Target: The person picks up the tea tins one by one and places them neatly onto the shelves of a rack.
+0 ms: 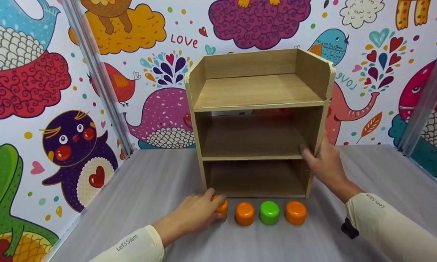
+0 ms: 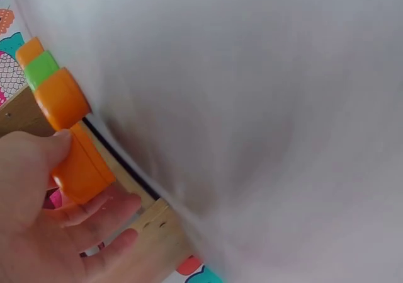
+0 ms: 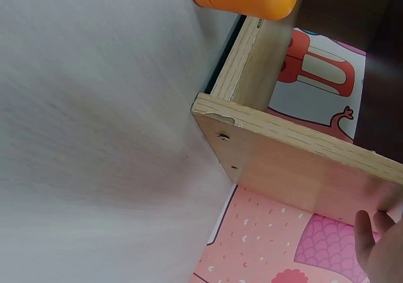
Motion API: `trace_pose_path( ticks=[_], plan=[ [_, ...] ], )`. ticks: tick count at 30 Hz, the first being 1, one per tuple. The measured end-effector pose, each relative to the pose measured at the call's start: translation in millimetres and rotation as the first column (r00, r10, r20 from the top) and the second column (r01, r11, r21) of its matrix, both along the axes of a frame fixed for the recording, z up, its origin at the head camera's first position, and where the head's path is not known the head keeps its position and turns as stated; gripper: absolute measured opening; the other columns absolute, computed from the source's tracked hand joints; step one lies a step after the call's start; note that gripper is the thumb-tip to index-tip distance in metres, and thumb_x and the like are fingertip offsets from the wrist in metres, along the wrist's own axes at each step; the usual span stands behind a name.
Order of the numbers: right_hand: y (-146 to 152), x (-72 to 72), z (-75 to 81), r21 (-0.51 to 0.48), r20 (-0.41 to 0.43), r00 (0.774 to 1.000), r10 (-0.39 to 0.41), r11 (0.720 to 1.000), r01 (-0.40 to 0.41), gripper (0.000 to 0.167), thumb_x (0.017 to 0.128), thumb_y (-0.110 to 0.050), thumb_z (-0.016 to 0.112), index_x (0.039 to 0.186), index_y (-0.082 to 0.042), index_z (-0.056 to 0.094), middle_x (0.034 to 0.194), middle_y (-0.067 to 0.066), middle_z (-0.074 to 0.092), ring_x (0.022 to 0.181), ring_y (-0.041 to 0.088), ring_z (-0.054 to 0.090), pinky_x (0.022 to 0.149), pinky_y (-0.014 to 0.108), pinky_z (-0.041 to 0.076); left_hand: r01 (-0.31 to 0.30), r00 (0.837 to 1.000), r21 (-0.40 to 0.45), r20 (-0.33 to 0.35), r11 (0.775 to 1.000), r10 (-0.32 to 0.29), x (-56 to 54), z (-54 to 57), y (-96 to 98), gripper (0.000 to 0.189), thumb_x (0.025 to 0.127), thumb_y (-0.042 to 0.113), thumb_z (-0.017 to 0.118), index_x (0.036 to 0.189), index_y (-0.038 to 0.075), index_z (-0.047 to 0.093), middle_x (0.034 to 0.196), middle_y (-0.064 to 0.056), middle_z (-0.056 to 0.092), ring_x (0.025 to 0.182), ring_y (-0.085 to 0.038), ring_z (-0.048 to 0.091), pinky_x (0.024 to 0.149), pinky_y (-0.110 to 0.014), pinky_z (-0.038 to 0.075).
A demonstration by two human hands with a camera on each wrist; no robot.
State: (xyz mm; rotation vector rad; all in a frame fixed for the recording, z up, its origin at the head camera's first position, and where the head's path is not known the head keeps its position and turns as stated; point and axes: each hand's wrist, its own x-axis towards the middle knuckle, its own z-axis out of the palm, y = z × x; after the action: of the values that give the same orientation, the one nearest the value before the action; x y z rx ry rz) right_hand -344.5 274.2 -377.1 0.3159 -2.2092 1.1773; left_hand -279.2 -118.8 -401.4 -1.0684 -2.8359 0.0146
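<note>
A three-level wooden shelf (image 1: pixel 255 158) stands upright on the table. In front of it is a row of small round plastic containers: an orange one (image 1: pixel 244 213), a green one (image 1: pixel 269 212) and another orange one (image 1: pixel 296 212). At the row's left end my left hand (image 1: pixel 193 214) pinches an orange container (image 2: pixel 83 166) between thumb and fingers, near the shelf's front left corner. My right hand (image 1: pixel 327 165) grips the shelf's right side panel, thumb on the inner side at the middle board. In the right wrist view, fingertips (image 3: pixel 363 236) show by that panel's outer face.
The grey table (image 1: pixel 160 171) lies under everything. Printed cartoon walls (image 1: pixel 160 22) stand behind and at the sides, with metal posts (image 1: pixel 98 76) in the corners. A raised rim surrounds the back and sides of the shelf's top board (image 1: pixel 258 89).
</note>
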Motion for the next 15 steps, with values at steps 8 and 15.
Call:
trace_pose_path(
  ticks=[8,15],
  plan=[
    [-0.9,-1.2,-1.5,0.014,-0.021,0.999,-0.040,0.999,0.040,0.072,0.105,-0.024,0.072,0.164,-0.003,0.035,0.145,0.030,0.064,0.124,0.054,0.069,0.101,0.070,0.052,0.008,0.999,0.006,-0.045,1.000,-0.007,12.9,30.8,-4.6,0.048,0.108,0.037,0.072,0.150,0.016,0.061,0.123,-0.014,0.062,0.084,-0.029,0.069,0.084,-0.048,0.058],
    [-1.0,-0.3,1.6,0.005,0.001,1.000,-0.023,1.000,0.023,0.075,0.107,-0.026,0.070,0.167,-0.006,0.030,0.152,0.030,0.058,0.130,0.057,0.064,0.101,0.074,0.048,-0.012,1.000,0.019,0.004,1.000,0.012,19.5,68.5,1.2,0.053,0.111,0.042,0.067,0.157,0.017,0.057,0.125,-0.011,0.060,0.092,-0.025,0.065,0.091,-0.046,0.057]
  ],
)
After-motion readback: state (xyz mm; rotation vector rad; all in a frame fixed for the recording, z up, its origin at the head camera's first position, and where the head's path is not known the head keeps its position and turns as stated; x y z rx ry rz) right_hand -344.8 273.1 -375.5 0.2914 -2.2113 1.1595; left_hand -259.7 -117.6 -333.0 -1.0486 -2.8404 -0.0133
